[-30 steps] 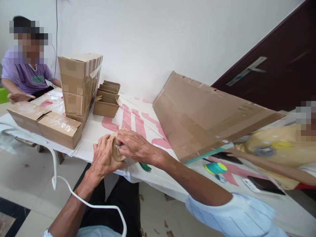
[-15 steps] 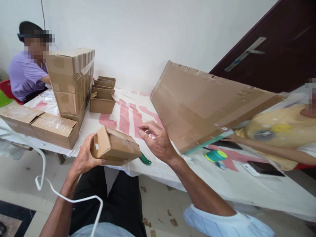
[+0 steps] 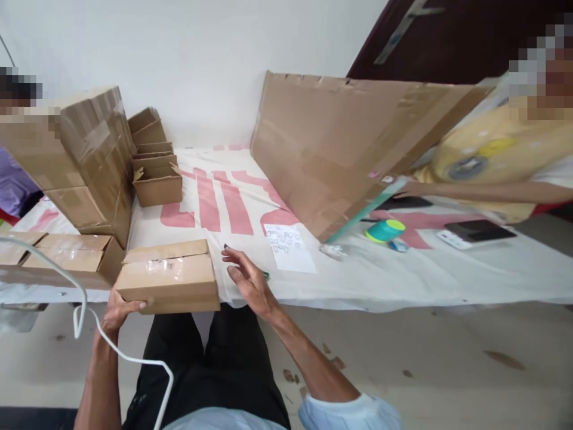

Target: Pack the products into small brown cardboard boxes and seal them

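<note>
My left hand [image 3: 117, 313] grips the near left corner of a small taped cardboard box [image 3: 169, 276] that lies flat at the table's front edge, beside other sealed boxes [image 3: 67, 258]. My right hand [image 3: 248, 279] hovers just right of that box with fingers spread and nothing in them. A green object [image 3: 267, 275] peeks out from behind the right hand. A white sheet of small stickers [image 3: 289, 245] lies on the cloth a little beyond the right hand.
A tall stack of taped cartons [image 3: 92, 161] and several open small boxes [image 3: 156, 179] stand at the back left. A big flattened cardboard sheet [image 3: 340, 149] leans at centre right, near a person in yellow [image 3: 492, 161]. A teal and yellow tape roll [image 3: 385, 230], a phone [image 3: 478, 230] and a white cable [image 3: 80, 310] are nearby.
My left hand has lowered the small box from the air onto the table edge beside the other sealed boxes. My right hand stays off it, open. The view has swung right and down.
</note>
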`<state>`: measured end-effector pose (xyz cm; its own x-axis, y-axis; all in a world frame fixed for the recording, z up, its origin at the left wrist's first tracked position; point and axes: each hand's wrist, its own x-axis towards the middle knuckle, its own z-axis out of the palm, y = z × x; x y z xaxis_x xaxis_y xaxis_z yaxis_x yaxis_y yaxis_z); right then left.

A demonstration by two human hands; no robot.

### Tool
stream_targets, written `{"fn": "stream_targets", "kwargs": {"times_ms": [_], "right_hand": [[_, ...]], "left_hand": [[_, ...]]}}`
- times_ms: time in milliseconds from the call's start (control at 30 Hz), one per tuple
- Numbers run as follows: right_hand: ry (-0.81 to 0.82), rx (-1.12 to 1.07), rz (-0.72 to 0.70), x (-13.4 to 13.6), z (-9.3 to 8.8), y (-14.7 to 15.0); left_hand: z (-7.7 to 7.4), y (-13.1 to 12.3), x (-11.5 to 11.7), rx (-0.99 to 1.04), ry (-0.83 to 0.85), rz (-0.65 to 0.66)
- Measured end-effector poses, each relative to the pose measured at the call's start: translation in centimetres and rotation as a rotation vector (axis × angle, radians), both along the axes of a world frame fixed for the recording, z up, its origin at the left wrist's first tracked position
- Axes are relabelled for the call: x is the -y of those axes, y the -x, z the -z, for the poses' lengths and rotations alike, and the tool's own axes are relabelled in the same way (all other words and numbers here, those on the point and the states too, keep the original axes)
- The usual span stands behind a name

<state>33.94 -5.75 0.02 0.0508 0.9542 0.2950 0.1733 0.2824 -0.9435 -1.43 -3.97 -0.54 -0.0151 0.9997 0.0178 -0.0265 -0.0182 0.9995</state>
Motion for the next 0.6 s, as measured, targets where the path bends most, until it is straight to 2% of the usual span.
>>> {"fn": "stream_targets", "kwargs": {"times_ms": [167,400,600], "right_hand": [[-0.113,-0.013,-0.109,1.7,-2.0,1.4],[-0.231,0.058,-0.09,2.4,-3.5,1.3],[-0.304,0.138,-0.035,2.0,-3.9,1.6]], "left_hand": [[0.8,0.1,-0.9,0.187,0.091,-0.018],[2.4,0.1,-1.5,0.277,0.109,-0.037],[2.3,-0.3,-1.5,0.259,0.112,-0.002]]}}
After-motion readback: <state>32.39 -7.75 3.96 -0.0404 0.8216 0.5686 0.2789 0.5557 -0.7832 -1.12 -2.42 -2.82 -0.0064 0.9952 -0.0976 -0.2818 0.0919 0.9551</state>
